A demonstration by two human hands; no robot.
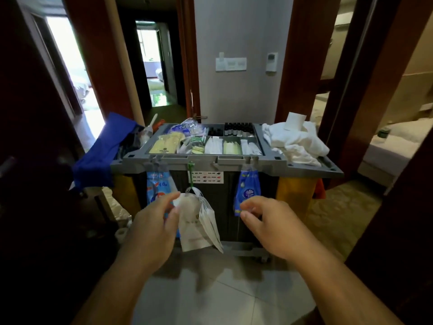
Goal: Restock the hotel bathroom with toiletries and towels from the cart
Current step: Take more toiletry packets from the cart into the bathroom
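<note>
A grey housekeeping cart [304, 166] stands in front of me. Its top tray [259, 139] holds packets of toiletries [213, 145] and small dark bottles [237, 129]. Crumpled white towels [296, 141] are piled on its right end. A bunch of white paper bags [199, 231] hangs from a green hook [191, 174] on the cart's front. My left hand [152, 226] pinches the top of these bags between thumb and fingers. My right hand [274, 221] hovers with curled, parted fingers just below a hanging blue packet [248, 188], holding nothing that I can see.
Another blue and white packet [155, 186] hangs at the cart's front left. A blue cloth [103, 151] drapes over the left end. Yellow bags [294, 193] flank the cart. Doorways open left, behind and right, where a bed [393, 141] shows. The floor is tiled.
</note>
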